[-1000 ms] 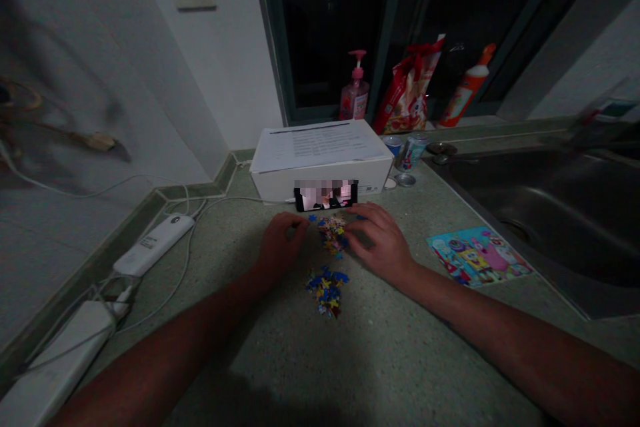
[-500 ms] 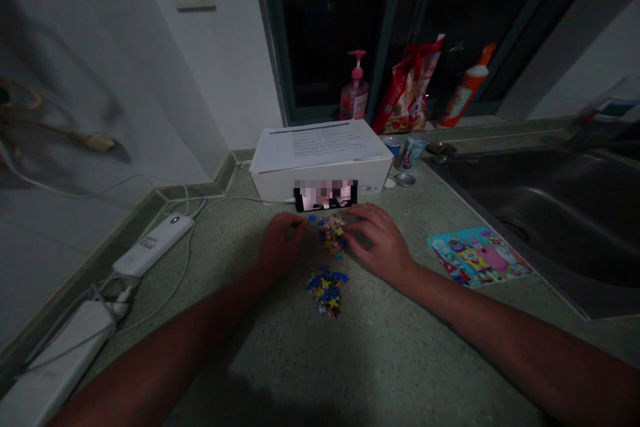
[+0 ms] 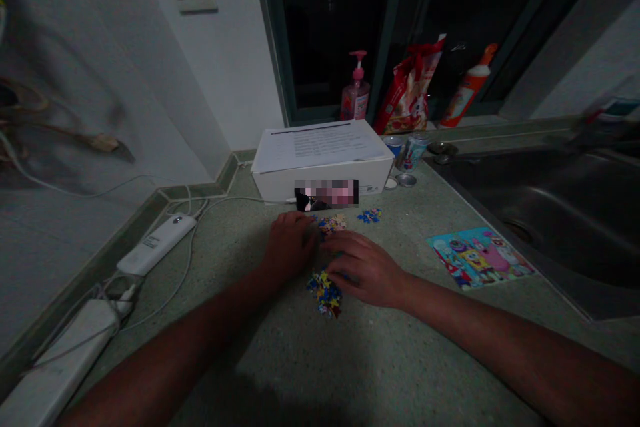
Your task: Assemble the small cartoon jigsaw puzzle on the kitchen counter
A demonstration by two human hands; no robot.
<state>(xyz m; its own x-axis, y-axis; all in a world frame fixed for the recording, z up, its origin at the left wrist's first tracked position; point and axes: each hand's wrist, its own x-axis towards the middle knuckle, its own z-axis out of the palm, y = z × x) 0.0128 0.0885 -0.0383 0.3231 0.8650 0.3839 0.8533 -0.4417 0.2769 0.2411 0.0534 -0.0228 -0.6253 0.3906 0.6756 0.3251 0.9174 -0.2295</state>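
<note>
Two piles of small jigsaw puzzle pieces lie on the speckled counter between my hands: a far pile [image 3: 334,221] and a near pile [image 3: 324,295] of blue, yellow and dark red pieces. Behind my right hand is a small blue cluster of puzzle pieces [image 3: 369,215]. My left hand [image 3: 290,243] rests at the left of the far pile, fingers curled in; shadow hides whatever they pinch. Reaching in between the two piles, my right hand [image 3: 367,267] has its thumb and fingers apart, with the thumb by the near pile's edge. I see nothing held in it.
A phone [image 3: 325,199] leans on a white box [image 3: 280,183] behind the piles. A colourful cartoon picture [image 3: 477,257] lies on the right, beside the sink [image 3: 550,213]. Cans [image 3: 413,152] and lids [image 3: 406,180] stand near the box. A power strip [image 3: 157,243] and cables run along the left.
My right hand has moved left and nearer, uncovering the small blue cluster. My left hand has shifted slightly right and nearer. The far pile shows less, partly covered by my hands.
</note>
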